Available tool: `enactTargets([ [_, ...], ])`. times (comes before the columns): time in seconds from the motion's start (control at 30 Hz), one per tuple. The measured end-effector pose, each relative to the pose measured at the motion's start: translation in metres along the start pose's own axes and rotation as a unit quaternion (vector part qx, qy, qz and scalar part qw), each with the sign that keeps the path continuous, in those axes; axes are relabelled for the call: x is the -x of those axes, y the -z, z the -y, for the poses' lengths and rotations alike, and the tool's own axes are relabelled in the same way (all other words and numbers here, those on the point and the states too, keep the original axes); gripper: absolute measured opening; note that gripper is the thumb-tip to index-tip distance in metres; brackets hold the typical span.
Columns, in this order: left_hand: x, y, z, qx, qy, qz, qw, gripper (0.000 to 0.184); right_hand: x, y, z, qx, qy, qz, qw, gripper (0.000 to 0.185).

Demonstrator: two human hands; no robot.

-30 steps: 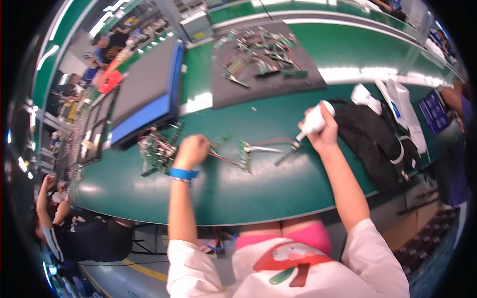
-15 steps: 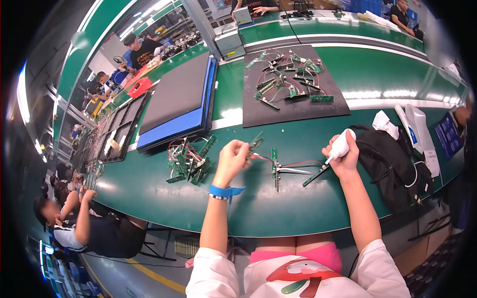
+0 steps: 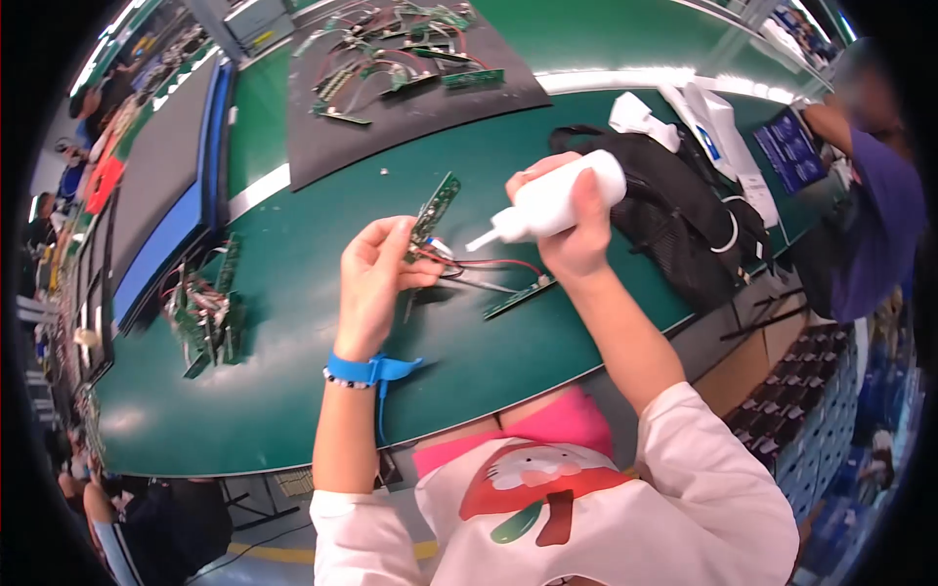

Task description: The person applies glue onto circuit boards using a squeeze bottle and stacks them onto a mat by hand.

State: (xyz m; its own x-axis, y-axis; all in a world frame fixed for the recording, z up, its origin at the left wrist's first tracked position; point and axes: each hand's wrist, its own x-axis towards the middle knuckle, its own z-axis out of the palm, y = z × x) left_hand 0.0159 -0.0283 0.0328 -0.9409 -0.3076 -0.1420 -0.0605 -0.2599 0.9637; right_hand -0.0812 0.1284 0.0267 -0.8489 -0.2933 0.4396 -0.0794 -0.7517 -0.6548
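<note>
My left hand (image 3: 376,278) pinches a green circuit board (image 3: 436,207) with thumb and fingers, holding it tilted above the table. Red, black and white wires run from it to another circuit board (image 3: 519,298) on the right, near the tabletop. In my right hand (image 3: 576,230) is a white squeeze bottle (image 3: 567,198), tipped so that its thin nozzle points left at the wires near the held board. Nozzle and board appear slightly apart. A blue wrist strap (image 3: 376,369) is around my left wrist. Part of the wired assembly is hidden behind my left fingers.
Wired boards lie in a pile (image 3: 203,317) on the green table (image 3: 283,410) at left. More boards lie on a black mat (image 3: 459,122) at the back. A black mesh bag (image 3: 650,215) sits at right, beside a purple-clothed person (image 3: 884,220). Blue-edged black sheets (image 3: 166,230) are stacked far left.
The view has turned to the right. My left hand has raised the board, and the bottle in my right hand has come over toward it, its nozzle away from the right-hand board.
</note>
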Motion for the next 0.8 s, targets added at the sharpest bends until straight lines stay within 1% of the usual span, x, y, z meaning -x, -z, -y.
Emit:
enactTargets([
  [0.07, 0.001, -0.003, 0.002, -0.005, 0.003, -0.004, 1.000, 0.026, 0.004, -0.003, 0.002, 0.162, 0.085, 0.021, 0.983, 0.033],
  [0.1, 0.000, -0.004, 0.003, 0.001, 0.003, 0.002, 1.000, 0.026, 0.004, -0.005, -0.001, 0.160, 0.120, 0.022, 0.980, 0.029],
  [0.17, 0.001, -0.005, 0.004, 0.011, 0.002, 0.013, 1.000, 0.026, 0.004, -0.008, -0.001, 0.218, 0.153, 0.031, 0.964, 0.025],
  [0.23, 0.003, -0.008, 0.004, 0.004, -0.011, 0.011, 1.000, 0.026, 0.005, -0.012, 0.002, 0.269, 0.166, 0.039, 0.948, 0.019],
  [0.37, 0.005, -0.011, 0.006, -0.020, -0.020, -0.002, 1.000, 0.026, 0.000, -0.012, 0.000, 0.350, 0.235, 0.097, 0.902, 0.016],
  [0.57, 0.005, -0.014, 0.005, -0.038, -0.029, 0.004, 0.999, 0.025, 0.002, -0.015, -0.006, 0.339, 0.229, 0.107, 0.906, 0.015],
  [0.67, 0.007, -0.017, 0.005, -0.054, -0.031, -0.002, 0.998, 0.025, 0.003, -0.013, -0.003, 0.375, 0.222, 0.127, 0.891, 0.025],
  [0.77, 0.006, -0.017, 0.005, -0.054, -0.032, -0.003, 0.998, 0.025, 0.002, -0.013, -0.003, 0.380, 0.227, 0.139, 0.886, 0.024],
  [0.8, 0.006, -0.017, 0.005, -0.054, -0.032, -0.004, 0.998, 0.025, 0.002, -0.013, -0.004, 0.375, 0.229, 0.134, 0.888, 0.021],
])
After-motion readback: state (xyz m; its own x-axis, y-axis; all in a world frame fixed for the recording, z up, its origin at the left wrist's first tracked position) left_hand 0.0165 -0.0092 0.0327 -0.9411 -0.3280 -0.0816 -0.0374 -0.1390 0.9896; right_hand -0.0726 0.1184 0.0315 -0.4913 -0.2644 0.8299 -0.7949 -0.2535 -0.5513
